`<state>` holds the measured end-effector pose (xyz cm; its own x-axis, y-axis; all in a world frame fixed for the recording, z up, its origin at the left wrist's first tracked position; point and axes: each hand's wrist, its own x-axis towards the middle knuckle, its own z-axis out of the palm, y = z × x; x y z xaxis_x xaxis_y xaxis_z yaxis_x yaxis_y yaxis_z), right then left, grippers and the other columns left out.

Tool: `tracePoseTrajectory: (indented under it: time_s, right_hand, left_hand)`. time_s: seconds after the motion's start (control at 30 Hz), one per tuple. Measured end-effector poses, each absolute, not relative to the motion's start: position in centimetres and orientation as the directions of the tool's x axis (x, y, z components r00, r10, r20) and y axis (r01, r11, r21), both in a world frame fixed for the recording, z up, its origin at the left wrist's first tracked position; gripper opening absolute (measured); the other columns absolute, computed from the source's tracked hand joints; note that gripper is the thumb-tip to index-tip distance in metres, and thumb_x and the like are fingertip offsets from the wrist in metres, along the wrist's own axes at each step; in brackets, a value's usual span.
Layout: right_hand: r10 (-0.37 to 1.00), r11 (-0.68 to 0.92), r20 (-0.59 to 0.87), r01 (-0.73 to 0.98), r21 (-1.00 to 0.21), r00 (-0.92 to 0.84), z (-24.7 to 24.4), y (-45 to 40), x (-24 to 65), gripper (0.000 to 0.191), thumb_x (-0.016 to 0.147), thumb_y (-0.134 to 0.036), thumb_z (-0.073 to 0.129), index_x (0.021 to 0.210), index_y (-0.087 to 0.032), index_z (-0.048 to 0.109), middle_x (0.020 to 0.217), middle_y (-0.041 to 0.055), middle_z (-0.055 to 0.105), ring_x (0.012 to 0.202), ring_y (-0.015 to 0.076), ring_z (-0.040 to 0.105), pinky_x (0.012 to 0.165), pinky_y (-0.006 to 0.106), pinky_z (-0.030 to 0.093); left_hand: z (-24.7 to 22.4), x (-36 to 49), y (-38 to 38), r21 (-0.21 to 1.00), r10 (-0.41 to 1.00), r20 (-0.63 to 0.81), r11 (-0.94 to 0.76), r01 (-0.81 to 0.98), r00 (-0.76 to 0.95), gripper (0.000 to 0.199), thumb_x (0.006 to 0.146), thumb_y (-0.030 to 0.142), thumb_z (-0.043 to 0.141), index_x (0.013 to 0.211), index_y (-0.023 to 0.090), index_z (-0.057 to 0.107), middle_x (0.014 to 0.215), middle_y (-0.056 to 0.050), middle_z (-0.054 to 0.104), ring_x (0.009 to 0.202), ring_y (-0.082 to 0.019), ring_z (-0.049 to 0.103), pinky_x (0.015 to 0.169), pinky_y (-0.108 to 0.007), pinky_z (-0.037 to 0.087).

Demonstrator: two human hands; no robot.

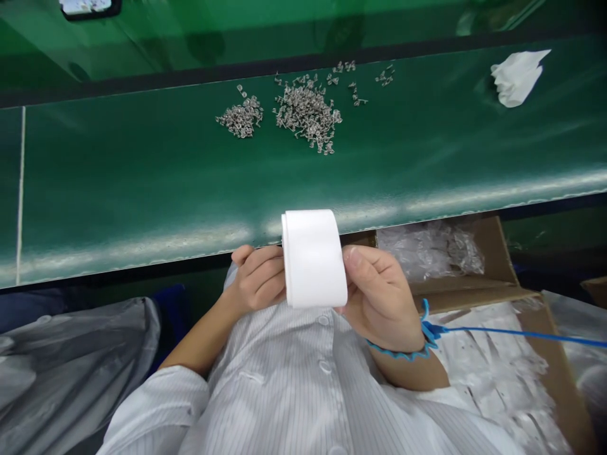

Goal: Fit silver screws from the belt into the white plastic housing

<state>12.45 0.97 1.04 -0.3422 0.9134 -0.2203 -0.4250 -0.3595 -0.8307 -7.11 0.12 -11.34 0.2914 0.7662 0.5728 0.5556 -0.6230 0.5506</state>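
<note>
A smooth white curved piece [315, 259] is held up between my two hands, just off the near edge of the green table. My left hand [260, 278] has its fingers curled against the left side of the piece, with some fingertips hidden behind it. On the other side, my right hand [377, 291] pinches the right edge between thumb and fingers. A blue coiled band with a cord circles my right wrist. Beyond the piece, small metallic-looking parts lie in a larger pile [308, 114] and a smaller pile [243, 118].
The green table [142, 177] spans the view. A crumpled white tissue [516, 77] lies at its right. Below right stand cardboard boxes [493, 253] with plastic-wrapped items. A grey plastic-covered bundle [95, 366] is at lower left. The blue cord [521, 332] runs rightward.
</note>
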Motion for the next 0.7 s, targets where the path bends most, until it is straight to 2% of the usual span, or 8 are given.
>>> tracePoseTrajectory:
  time_s: [0.07,0.13,0.27,0.37,0.5,0.57,0.63,0.7]
  right_hand:
    - [0.914,-0.364,-0.232,-0.423,-0.830,-0.332,1.0,1.0,12.4,0.045,0.096,-0.047,0.063,0.063,-0.017,0.059,0.052,-0.0018,0.052,0.045,0.0073,0.047,0.042,0.019,0.036]
    - [0.912,-0.378,-0.249,-0.435,-0.817,-0.325,1.0,1.1,12.2,0.044,0.095,-0.047,0.065,0.064,-0.017,0.059,0.052,-0.0020,0.053,0.044,0.0068,0.046,0.041,0.019,0.036]
    - [0.912,-0.393,-0.258,-0.498,-0.773,-0.319,1.1,1.5,12.1,0.038,0.097,-0.040,0.065,0.067,-0.017,0.061,0.054,-0.0029,0.054,0.043,0.0047,0.045,0.043,0.017,0.037]
    - [0.913,-0.392,-0.259,-0.499,-0.773,-0.316,0.7,2.0,12.4,0.038,0.095,-0.040,0.066,0.066,-0.016,0.061,0.052,-0.0033,0.052,0.043,0.0049,0.043,0.042,0.017,0.036]
    - [0.939,-0.345,-0.314,-0.416,-0.841,-0.141,-1.9,3.1,12.6,0.045,0.088,-0.048,0.072,0.061,-0.016,0.055,0.050,-0.0033,0.050,0.043,0.0053,0.042,0.042,0.018,0.035]
    - [0.941,-0.333,-0.337,-0.303,-0.893,-0.040,-3.9,3.9,12.8,0.048,0.086,-0.052,0.072,0.060,-0.016,0.054,0.051,-0.0024,0.052,0.046,0.0060,0.045,0.045,0.017,0.036]
    - [0.928,-0.373,-0.366,-0.142,-0.917,-0.074,-5.4,4.8,13.3,0.047,0.087,-0.055,0.068,0.064,-0.016,0.057,0.050,-0.0021,0.053,0.044,0.0070,0.047,0.045,0.018,0.036]
    - [0.885,-0.394,-0.402,0.081,-0.915,-0.236,-6.1,6.2,14.3,0.044,0.089,-0.056,0.063,0.073,-0.015,0.063,0.049,-0.0022,0.054,0.041,0.0085,0.048,0.044,0.020,0.034]
  left_hand:
    - [-10.3,-6.6,0.4,0.363,0.597,0.749,-0.732,0.577,0.286,0.026,0.098,0.030,0.059,0.073,0.023,0.059,0.067,0.007,0.066,0.085,-0.013,0.067,0.079,-0.032,0.043]
    - [-9.3,-6.1,0.8,0.234,0.485,0.829,-0.753,0.615,0.280,0.024,0.096,0.028,0.063,0.074,0.022,0.056,0.074,0.005,0.068,0.087,-0.015,0.067,0.077,-0.035,0.040]
    - [-9.0,-5.7,1.2,0.230,0.478,0.834,-0.755,0.615,0.275,0.035,0.084,0.048,0.078,0.081,0.020,0.057,0.083,-0.001,0.069,0.084,-0.021,0.066,0.071,-0.038,0.037]
    - [-9.2,-6.4,1.1,0.214,0.472,0.832,-0.760,0.614,0.293,0.034,0.083,0.044,0.080,0.084,0.018,0.058,0.084,-0.004,0.069,0.088,-0.023,0.066,0.074,-0.038,0.036]
    - [-7.4,-8.7,1.3,0.053,0.521,0.737,-0.680,0.731,0.431,0.010,0.089,0.019,0.072,0.095,0.017,0.065,0.097,-0.005,0.074,0.100,-0.024,0.063,0.077,-0.039,0.036]
    - [-6.1,-10.1,1.8,-0.102,0.554,0.628,-0.638,0.763,0.547,0.013,0.090,0.008,0.068,0.099,0.017,0.067,0.107,-0.004,0.074,0.106,-0.024,0.061,0.077,-0.039,0.035]
    - [-4.9,-11.2,2.5,-0.243,0.565,0.517,-0.623,0.743,0.643,0.018,0.091,0.002,0.062,0.100,0.016,0.069,0.111,-0.003,0.073,0.108,-0.023,0.061,0.076,-0.039,0.035]
    - [-3.8,-12.0,3.3,-0.329,0.568,0.437,-0.620,0.712,0.697,0.022,0.093,0.000,0.056,0.098,0.016,0.070,0.111,-0.003,0.071,0.108,-0.023,0.060,0.077,-0.039,0.037]
